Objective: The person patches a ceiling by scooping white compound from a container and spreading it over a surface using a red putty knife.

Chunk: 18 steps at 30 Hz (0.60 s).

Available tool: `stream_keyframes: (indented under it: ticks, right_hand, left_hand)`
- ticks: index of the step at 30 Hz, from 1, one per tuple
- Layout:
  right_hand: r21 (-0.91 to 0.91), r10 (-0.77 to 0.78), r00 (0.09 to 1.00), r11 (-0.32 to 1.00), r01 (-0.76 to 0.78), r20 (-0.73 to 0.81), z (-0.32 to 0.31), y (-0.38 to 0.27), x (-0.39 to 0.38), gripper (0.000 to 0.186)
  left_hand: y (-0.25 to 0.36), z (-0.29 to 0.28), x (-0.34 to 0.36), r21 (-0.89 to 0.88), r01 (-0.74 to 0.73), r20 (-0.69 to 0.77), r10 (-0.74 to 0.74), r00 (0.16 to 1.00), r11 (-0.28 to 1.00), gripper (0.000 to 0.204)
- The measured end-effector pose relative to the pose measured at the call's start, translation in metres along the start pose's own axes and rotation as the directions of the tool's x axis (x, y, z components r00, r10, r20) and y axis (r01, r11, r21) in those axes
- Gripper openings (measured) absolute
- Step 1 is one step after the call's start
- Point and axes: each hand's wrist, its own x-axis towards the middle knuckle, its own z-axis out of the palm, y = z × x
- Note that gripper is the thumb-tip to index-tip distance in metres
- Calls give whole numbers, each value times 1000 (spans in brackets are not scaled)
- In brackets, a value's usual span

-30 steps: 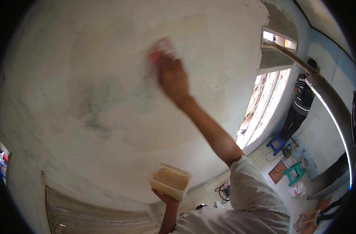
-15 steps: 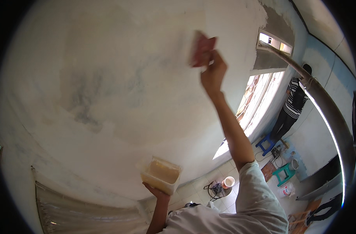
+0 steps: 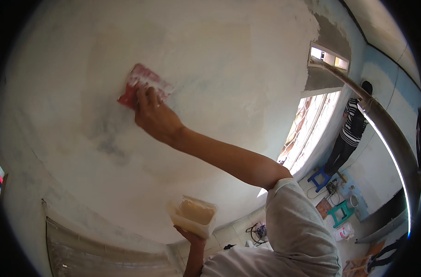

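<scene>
My right hand (image 3: 156, 116) grips a red plastic putty spreader (image 3: 146, 78), its face smeared with whitish filler. The spreader lies against or very close to the off-white wall (image 3: 206, 51), left of its middle, near some grey-blue stains (image 3: 110, 143). Lower down, my left hand (image 3: 190, 235) supports a pale rectangular plastic tub (image 3: 205, 229) from beneath. Cream-coloured residue coats the tub's inside; how much filler it holds, I cannot tell.
To the right are a barred window (image 3: 307, 115) and a long slanting pole (image 3: 388, 120). Another person (image 3: 352, 124) in a striped top stands on a blue stool (image 3: 318, 179) at the far wall. A green stool (image 3: 340, 212) and a white bucket (image 3: 344, 231) stand on the floor.
My right hand has swept the spreader left and down across the wall, and the arm now stretches leftward. My left hand still supports the tub in nearly the same place.
</scene>
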Motion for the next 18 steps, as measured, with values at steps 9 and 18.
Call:
stream_keyframes:
  ticks: [9, 18]
  right_hand:
    - [630, 581, 778, 703, -331, -239, -44, 148, -53, 45]
    - [167, 636, 721, 770, -616, -275, -2, 222, -26, 32]
  left_hand:
    - [18, 19, 0, -119, 42, -108, -55, 993, 992, 89]
    - [7, 3, -4, -88, -8, -91, 0, 996, 996, 87]
